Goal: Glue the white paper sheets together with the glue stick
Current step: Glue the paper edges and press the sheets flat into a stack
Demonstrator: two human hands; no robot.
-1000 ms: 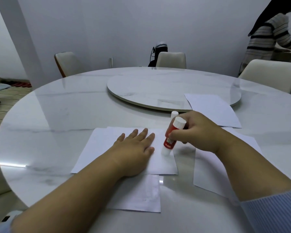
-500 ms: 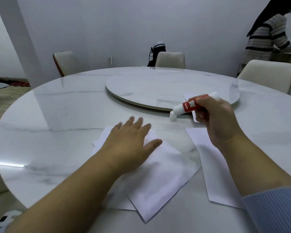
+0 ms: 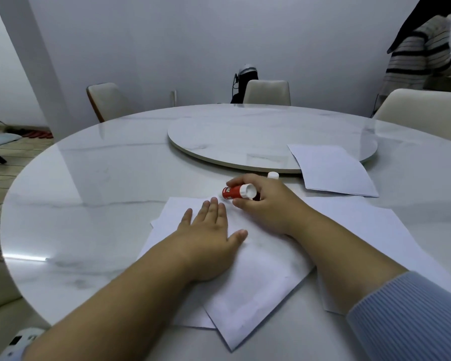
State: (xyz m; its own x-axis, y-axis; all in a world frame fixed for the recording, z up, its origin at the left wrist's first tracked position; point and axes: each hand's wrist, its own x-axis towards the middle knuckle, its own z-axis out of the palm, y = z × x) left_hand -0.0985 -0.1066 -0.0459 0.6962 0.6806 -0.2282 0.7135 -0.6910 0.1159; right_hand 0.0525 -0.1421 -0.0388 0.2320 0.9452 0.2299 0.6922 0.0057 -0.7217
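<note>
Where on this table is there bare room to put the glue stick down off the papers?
The table lies bare left of the stacked sheets and the left hand, out to the rim. The turntable is mostly bare; one sheet overlaps its right edge. It is crowded near the right hand, glue stick and cap.

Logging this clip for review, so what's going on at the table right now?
A person is gluing white paper sheets at a round white marble table. The left hand lies flat on the top sheet of the overlapping white paper sheets, holding them down. The right hand grips the red glue stick, lying almost level near the sheets' far edge. Its small white cap stands just behind that hand. Two more white sheets lie to the right.
</note>
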